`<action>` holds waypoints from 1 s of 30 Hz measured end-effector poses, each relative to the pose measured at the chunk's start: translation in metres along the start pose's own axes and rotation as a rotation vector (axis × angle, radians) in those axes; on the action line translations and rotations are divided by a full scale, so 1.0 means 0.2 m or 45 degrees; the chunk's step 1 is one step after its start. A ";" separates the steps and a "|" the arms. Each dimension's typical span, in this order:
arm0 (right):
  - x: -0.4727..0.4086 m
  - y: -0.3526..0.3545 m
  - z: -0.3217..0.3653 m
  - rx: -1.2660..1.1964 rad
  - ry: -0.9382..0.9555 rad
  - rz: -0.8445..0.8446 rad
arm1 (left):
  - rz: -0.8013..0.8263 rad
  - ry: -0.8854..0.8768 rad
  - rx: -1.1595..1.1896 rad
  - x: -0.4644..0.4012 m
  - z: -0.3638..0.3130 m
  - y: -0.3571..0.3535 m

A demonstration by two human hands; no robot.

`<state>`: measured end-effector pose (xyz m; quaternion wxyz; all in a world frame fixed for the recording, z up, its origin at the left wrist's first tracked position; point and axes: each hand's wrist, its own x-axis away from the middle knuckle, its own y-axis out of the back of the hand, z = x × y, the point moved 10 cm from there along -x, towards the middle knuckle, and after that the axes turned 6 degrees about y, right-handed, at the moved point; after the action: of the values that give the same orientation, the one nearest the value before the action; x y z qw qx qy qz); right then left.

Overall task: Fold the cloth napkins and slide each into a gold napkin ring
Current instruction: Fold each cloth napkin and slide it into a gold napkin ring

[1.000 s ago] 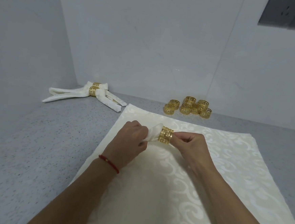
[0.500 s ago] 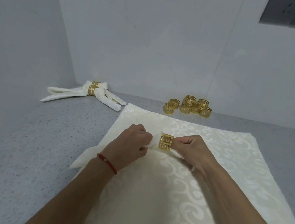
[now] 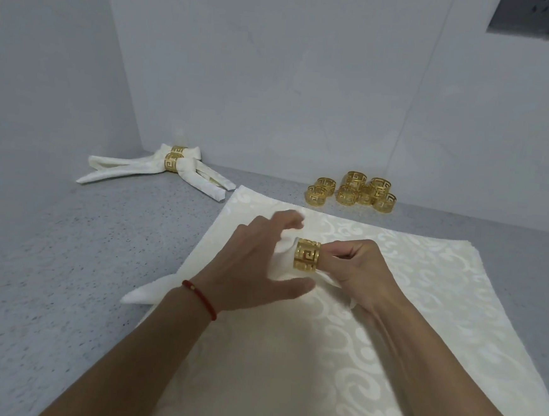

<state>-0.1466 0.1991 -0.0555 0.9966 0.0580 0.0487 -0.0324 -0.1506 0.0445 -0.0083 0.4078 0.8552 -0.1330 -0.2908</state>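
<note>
1. Two finished napkins, each sitting in a gold ring, are lying crossed in the counter's far left corner, well left of the spread cloth.
2. A pointed white tail of the folded napkin is sticking out over the cloth's left edge onto the counter, just beside the left wrist with its red string bracelet.
3. The left hand is hovering over the cloth with fingers spread and loosened, gripping nothing; the napkin's bunched end is lying under its fingers, but whether they are touching it cannot be told.
4. The ring is sitting around the folded napkin above the cloth's middle, between the two hands, with white fabric showing at its left mouth.
5. The right hand is pinching the ring's right side with curled fingers, the rest of the napkin passing beneath its palm toward the cloth.
6. A cluster of loose rings is standing on the counter beyond the cloth's far edge, against the wall; several are touching one another.
</note>
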 end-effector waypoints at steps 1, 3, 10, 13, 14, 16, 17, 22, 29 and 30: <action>0.00 -0.01 0.02 0.025 0.021 0.008 | 0.025 -0.030 -0.012 0.00 -0.02 -0.02; 0.02 -0.05 0.04 0.036 0.041 0.045 | 0.063 -0.048 -0.042 -0.01 -0.01 -0.05; 0.04 0.04 0.04 -0.210 -0.048 -0.143 | -0.029 0.214 0.239 -0.02 0.16 0.03; 0.06 0.04 0.10 0.032 -0.049 0.046 | -0.016 0.196 0.339 -0.02 0.14 0.03; 0.06 0.03 0.11 0.210 -0.042 0.137 | -0.008 0.198 0.371 -0.02 0.13 0.03; 0.04 0.02 0.15 0.506 0.010 0.213 | -0.017 0.196 0.399 -0.01 0.12 0.04; 0.03 0.02 0.19 0.580 0.059 0.202 | -0.035 0.192 0.407 -0.01 0.11 0.05; 0.01 0.07 0.26 0.533 0.192 0.080 | -0.072 0.275 0.623 0.00 0.14 0.11; 0.04 0.13 0.32 0.257 0.164 -0.150 | 0.431 0.565 0.866 0.06 0.10 0.08; 0.07 0.10 0.32 0.280 0.136 -0.111 | 0.460 0.565 0.808 0.09 0.09 0.10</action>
<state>-0.1261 0.2110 0.0090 0.9778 0.1665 0.1004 -0.0778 -0.1479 0.0121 -0.0079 0.1874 0.9432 -0.2726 0.0316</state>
